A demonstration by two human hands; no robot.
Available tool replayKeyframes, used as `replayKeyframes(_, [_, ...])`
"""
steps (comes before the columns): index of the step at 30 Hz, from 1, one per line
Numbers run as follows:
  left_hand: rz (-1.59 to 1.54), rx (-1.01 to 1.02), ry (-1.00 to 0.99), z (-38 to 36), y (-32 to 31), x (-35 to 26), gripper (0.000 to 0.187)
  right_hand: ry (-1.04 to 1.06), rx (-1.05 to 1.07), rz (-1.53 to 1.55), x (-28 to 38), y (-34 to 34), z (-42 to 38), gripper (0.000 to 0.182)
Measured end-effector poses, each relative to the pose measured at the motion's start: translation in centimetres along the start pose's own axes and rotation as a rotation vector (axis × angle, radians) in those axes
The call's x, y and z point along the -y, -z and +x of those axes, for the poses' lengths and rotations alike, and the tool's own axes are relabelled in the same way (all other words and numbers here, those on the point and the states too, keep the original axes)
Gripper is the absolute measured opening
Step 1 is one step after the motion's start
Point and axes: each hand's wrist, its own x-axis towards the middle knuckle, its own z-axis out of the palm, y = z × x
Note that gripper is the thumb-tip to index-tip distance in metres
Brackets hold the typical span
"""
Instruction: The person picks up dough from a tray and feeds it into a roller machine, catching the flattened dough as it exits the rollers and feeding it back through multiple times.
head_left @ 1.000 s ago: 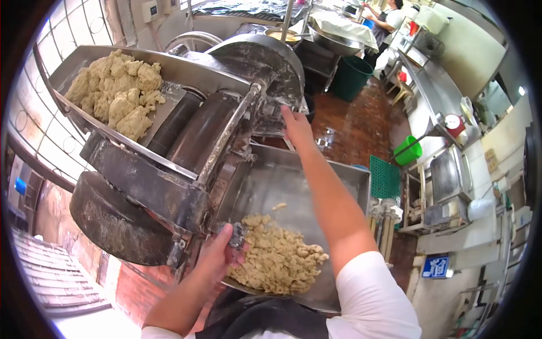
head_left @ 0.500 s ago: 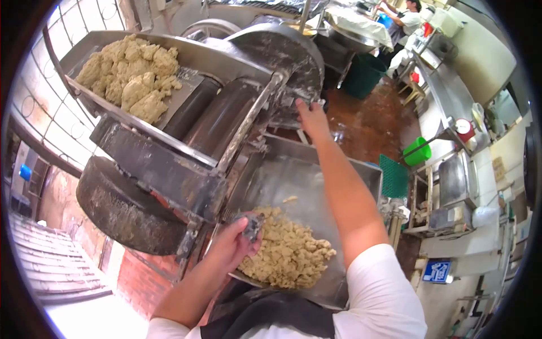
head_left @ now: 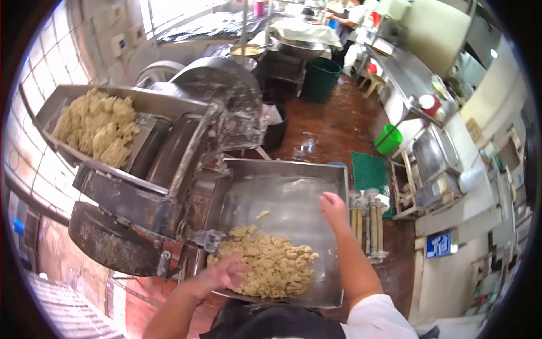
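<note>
Crumbly dough (head_left: 276, 263) lies in the near part of a metal tray (head_left: 282, 189). My left hand (head_left: 228, 272) is over the dough's left edge, fingers apart, holding nothing. Beside it, at the tray's left side, is a machine knob (head_left: 208, 240). My right hand (head_left: 333, 208) hovers above the tray's right side with its fingers curled; whether it holds anything is hidden. A bigger mass of dough (head_left: 99, 127) rests in the upper hopper of the roller machine (head_left: 127, 189), behind its dark rollers (head_left: 172, 148).
Left of the tray, the machine has a large wheel (head_left: 116, 240). Beyond stand a dark green bin (head_left: 322, 80) and a person (head_left: 353, 20). Rightward are a green mat (head_left: 370, 178), a bright green bucket (head_left: 388, 139) and a metal counter (head_left: 401, 79).
My left hand has let go of the knob and opened over the dough. My right hand has left the machine's far side and come back over the tray. The view has shifted.
</note>
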Motion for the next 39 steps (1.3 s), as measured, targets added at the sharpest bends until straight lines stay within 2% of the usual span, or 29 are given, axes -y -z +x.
replayKeyframes(2, [0.804,0.066,0.185,-1.8,-4.5,-0.5,0.077,-0.155,-0.079,0.036,-1.0,7.9,-2.3,0.029])
replayKeyframes(4, [1.162,0.107,0.005,-2.3,-8.3,-4.5,0.073,-0.322,-0.173,0.173,-1.8,14.5,-5.2,0.024])
replayKeyframes(6, [0.914,-0.231,-0.347,-3.3,-10.9,-7.9,0.061,-0.417,-0.295,0.234,-1.4,18.8,-8.2,0.019])
replayKeyframes(7, [1.001,-0.377,-0.616,-2.2,-13.0,-8.3,0.056,-0.44,-0.334,0.291,-3.3,22.7,-10.4,0.019])
replayKeyframes(8, [1.132,-0.607,-0.754,-1.7,-14.3,-8.7,0.057,-0.501,-0.402,0.272,-5.0,25.6,-12.4,0.021])
replayKeyframes(9, [1.149,-0.608,-0.737,-1.5,-13.5,-10.0,0.057,-0.548,-0.428,0.283,-7.0,27.1,-14.2,0.022])
replayKeyframes(12, [2.026,-1.184,-0.844,-1.5,-7.5,-14.1,0.065,-0.741,-0.466,0.29,-13.1,29.1,-20.3,0.022])
replayKeyframes(13, [2.061,-1.17,-0.799,-1.8,-4.9,-14.7,0.065,-0.843,-0.485,0.28,-15.9,29.5,-21.9,0.021])
replayKeyframes(15, [1.969,-1.383,-0.682,-2.3,0.1,-15.1,0.07,-0.956,-0.347,0.324,-21.3,30.2,-26.9,0.02])
replayKeyframes(16, [2.016,-1.346,-0.597,-2.6,-0.5,-16.1,0.07,-0.999,-0.291,0.34,-22.8,29.3,-28.5,0.02])
replayKeyframes(17, [2.184,-1.447,-0.6,-2.6,-1.7,-17.2,0.063,-1.006,-0.207,0.376,-23.4,28.7,-27.3,0.022])
replayKeyframes(18, [2.358,-1.54,-0.604,-2.4,-1.5,-17.8,0.057,-1.107,-0.145,0.268,-23.6,27.7,-26.1,0.031])
replayKeyframes(19, [2.803,-1.246,-0.434,-4.9,3.7,-21.2,0.052,-1.235,-0.072,0.166,-25.0,28.2,-28.8,0.035])
replayKeyframes(20, [3.209,-0.855,-0.343,-7.2,8.5,-24.5,0.052,-1.274,-0.053,0.154,-27.1,27.3,-28.4,0.035])
replayKeyframes(21, [3.205,-0.804,-0.457,-6.4,7.0,-24.5,0.063,-1.312,-0.034,0.142,-28.1,26.5,-28.5,0.035])
replayKeyframes(24, [3.264,-0.816,-0.351,-9.0,5.8,-26.5,0.062,-1.289,0.004,0.178,-31.5,23.7,-27.6,0.044])
replayKeyframes(25, [3.274,-0.903,-0.195,-9.5,4.9,-26.2,0.056,-1.295,0.017,0.18,-32.2,22.8,-26.5,0.044])
replayKeyframes(26, [3.283,-0.902,-0.174,-9.4,4.9,-26.2,0.056,-1.233,-0.074,0.13,-32.6,21.8,-25.3,0.05])
replayKeyframes(28, [3.302,-0.751,-0.329,-10.9,3.9,-26.1,0.055,-1.115,-0.171,0.109,-33.0,20.8,-22.2,0.06])
replayKeyframes(29, [3.279,-0.785,-0.288,-10.7,3.5,-25.6,0.053,-1.063,-0.179,0.139,-33.4,20.8,-20.8,0.063])
replayKeyframes(30, [3.161,-0.898,-0.223,-9.5,3.0,-24.2,0.051,-1.141,-0.282,0.199,-34.8,20.7,-20.0,0.052])
replayKeyframes(31, [3.242,-0.803,-0.244,-10.3,1.7,-24.2,0.047,-1.207,-0.185,0.232,-37.5,20.3,-18.7,0.045])
replayKeyframes(32, [3.182,-0.862,-0.307,-9.7,-0.4,-22.5,0.045,-1.27,-0.086,0.261,-39.8,19.3,-17.2,0.041])
replayKeyframes(33, [3.087,-1.062,-0.138,-9.8,-2.5,-21.5,0.046,-1.289,-0.079,0.232,-39.5,18.1,-16.4,0.047])
replayKeyframes(34, [2.478,-1.251,-0.134,-8.0,-3.5,-20.8,0.045,-1.325,-0.141,0.239,-41.8,18.5,-15.7,0.041])
replayKeyframes(35, [2.427,-1.255,-0.172,-8.1,-3.6,-20.3,0.042,-1.315,-0.146,0.258,-41.8,19.2,-15.3,0.033])
replayKeyframes(36, [2.377,-1.258,-0.212,-8.3,-3.9,-19.8,0.041,-1.206,-0.157,0.232,-42.3,19.3,-16.1,0.028])
replayKeyframes(37, [2.382,-1.299,-0.213,-7.2,-5.0,-18.7,0.041,-1.275,-0.167,0.372,-41.1,20.0,-16.0,0.03])
replayKeyframes(39, [2.11,-1.587,-0.426,-4.1,-7.2,-15.7,0.06,-1.28,-0.24,0.357,-41.6,20.2,-16.6,0.033])
